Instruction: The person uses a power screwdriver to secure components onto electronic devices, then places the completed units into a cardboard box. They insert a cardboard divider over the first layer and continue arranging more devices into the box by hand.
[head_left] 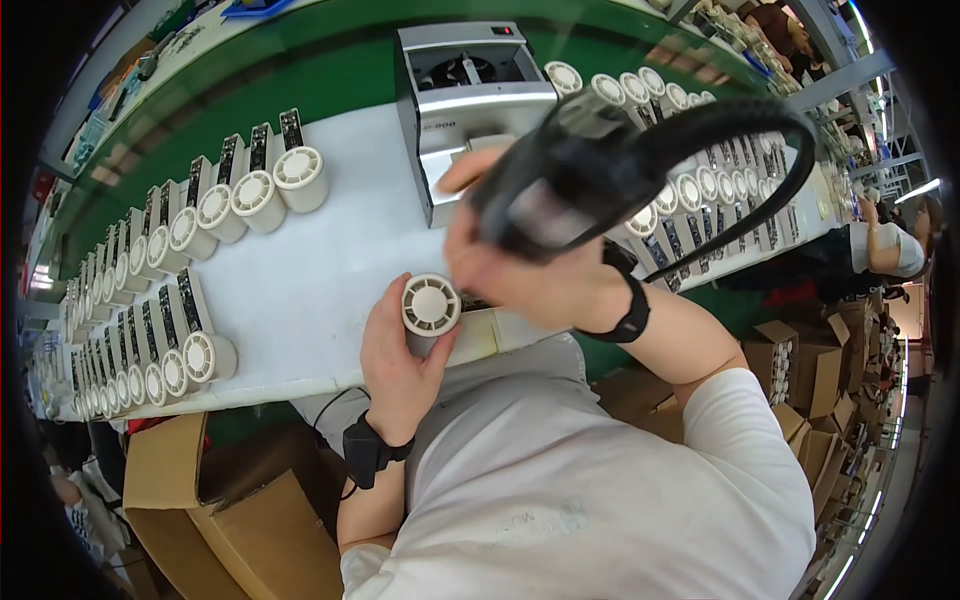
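My left hand (393,362) is wrapped round a white cylindrical housing (431,305) with a slotted, vented round cap, at the near edge of the table. A little right of and above it, my right hand (525,285) grips a black electric screwdriver (565,185), smeared by motion. A thick black cable (740,118) loops away from the tool to the right. The screwdriver's tip is hidden or blurred, so I cannot tell what it touches. Just beyond my hands stands a silver screw feeder (470,105).
Rows of white housings with dark circuit boards (255,200) line the left of the white table (330,250). Similar rows (705,185) stand at the right. An open cardboard box (250,510) sits below left; more cartons (800,360) are at the right. Another person (885,245) is far right.
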